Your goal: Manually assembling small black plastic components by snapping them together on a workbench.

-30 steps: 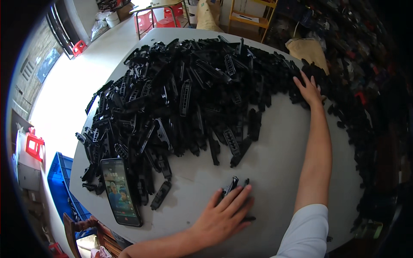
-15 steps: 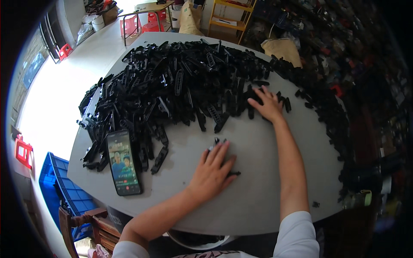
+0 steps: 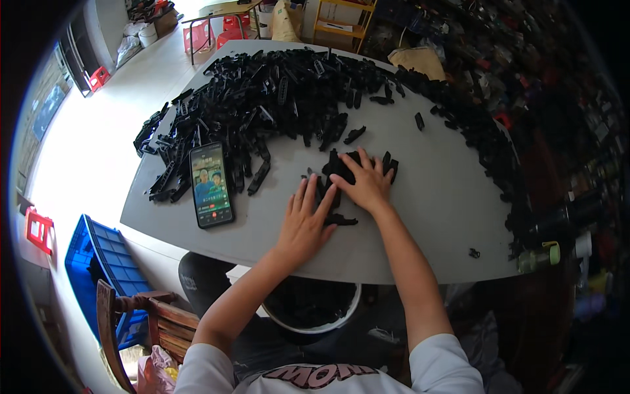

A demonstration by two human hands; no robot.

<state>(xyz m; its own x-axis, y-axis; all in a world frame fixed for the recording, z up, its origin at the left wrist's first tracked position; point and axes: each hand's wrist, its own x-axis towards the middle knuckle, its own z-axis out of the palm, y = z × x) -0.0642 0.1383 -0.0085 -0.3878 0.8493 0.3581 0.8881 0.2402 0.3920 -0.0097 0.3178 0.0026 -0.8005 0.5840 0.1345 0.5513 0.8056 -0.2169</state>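
Near the middle of the grey table [image 3: 420, 223], my right hand [image 3: 367, 184] lies spread over a small cluster of black plastic parts [image 3: 335, 164]. Some of them stick out past its fingertips. Close on its left, my left hand [image 3: 304, 223] rests with fingers extended, touching or right beside a few more parts [image 3: 342, 221] by its thumb. Both hands are open, palms down; what lies under the palms is hidden. Beyond them spreads a large heap of long, narrow black plastic parts [image 3: 262, 92]. A few single parts [image 3: 354, 135] lie apart from it.
A phone [image 3: 211, 187] with a lit screen lies left of my hands. More black parts [image 3: 485, 154] line the table's right edge, with a green-capped bottle [image 3: 539, 258] near its end. Below the front edge stands a white-rimmed bucket [image 3: 312, 330]. A blue crate [image 3: 118, 262] and wooden chair [image 3: 174, 325] are at left.
My right hand has drawn back from the heap toward my left hand, with a cluster of parts now under it. The view has tilted down, showing more of the bucket.
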